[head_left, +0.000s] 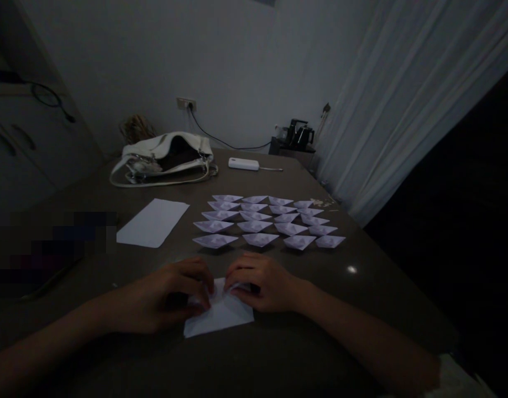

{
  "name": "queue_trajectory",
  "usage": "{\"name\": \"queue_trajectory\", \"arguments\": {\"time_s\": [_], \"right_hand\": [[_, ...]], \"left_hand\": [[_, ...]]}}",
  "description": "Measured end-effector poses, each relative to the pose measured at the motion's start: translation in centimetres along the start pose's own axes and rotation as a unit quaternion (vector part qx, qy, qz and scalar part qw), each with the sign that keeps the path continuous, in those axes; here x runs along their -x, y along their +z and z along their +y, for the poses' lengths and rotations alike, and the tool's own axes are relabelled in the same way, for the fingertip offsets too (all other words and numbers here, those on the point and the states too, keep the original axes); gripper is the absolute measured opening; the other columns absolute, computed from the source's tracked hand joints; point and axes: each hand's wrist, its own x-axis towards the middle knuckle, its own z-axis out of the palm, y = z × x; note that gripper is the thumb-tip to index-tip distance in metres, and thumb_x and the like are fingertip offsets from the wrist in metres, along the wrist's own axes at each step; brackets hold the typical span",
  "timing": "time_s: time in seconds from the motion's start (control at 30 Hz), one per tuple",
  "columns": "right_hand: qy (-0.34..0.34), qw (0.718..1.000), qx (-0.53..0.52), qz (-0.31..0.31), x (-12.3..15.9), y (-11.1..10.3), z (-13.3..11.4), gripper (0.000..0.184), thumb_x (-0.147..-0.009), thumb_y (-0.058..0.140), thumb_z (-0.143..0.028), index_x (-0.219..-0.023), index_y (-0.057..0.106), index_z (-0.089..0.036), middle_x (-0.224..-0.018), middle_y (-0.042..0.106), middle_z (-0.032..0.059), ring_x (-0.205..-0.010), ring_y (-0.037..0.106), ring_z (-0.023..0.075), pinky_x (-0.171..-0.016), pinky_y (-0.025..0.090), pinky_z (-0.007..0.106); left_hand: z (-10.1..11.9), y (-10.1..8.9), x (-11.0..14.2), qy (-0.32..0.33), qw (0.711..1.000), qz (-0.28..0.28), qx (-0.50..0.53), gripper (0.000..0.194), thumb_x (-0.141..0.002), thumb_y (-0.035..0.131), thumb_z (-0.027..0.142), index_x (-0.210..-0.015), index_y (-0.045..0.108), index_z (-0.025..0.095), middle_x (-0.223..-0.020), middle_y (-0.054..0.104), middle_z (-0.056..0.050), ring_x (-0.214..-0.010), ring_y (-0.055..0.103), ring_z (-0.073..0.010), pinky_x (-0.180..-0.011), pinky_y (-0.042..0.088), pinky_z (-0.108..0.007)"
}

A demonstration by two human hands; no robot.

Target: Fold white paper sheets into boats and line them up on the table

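Observation:
A partly folded sheet of white paper (223, 315) lies on the table close in front of me. My left hand (174, 296) has its fingers curled and pinched on the paper's left side. On the upper right part of the same sheet, my right hand (264, 283) grips with thumb and bent fingers. The fingertips cover some of the folds between the hands. Just beyond them stand several rows of small folded paper boats (260, 239), neatly lined up. To the left is a stack of blank white paper (154, 223), apart from both hands.
A white handbag (166, 160) sits at the table's far left, its top open. Right of it lies a white power bank (243, 164) with a short cable. Behind the table, a black kettle (302, 136) stands on a small cabinet. A white curtain (386, 94) hangs along the right.

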Motion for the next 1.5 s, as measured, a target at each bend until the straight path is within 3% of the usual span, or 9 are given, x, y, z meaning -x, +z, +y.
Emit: {"name": "queue_trajectory", "arguments": {"time_s": [1.5], "right_hand": [[-0.003,1.0,0.0,0.0,0.08,0.16,0.18,0.015,-0.082,0.059,-0.011,-0.095,0.065,-0.016,-0.101,0.064,0.0065,-0.093,0.058,0.0172,-0.084,0.046,0.031]], "left_hand": [[0.1,0.05,0.06,0.003,1.0,0.001,-0.018,0.017,-0.085,0.06,0.016,-0.095,0.069,0.026,-0.108,0.061,-0.005,-0.101,0.059,-0.0203,-0.086,0.049,-0.031]]}}
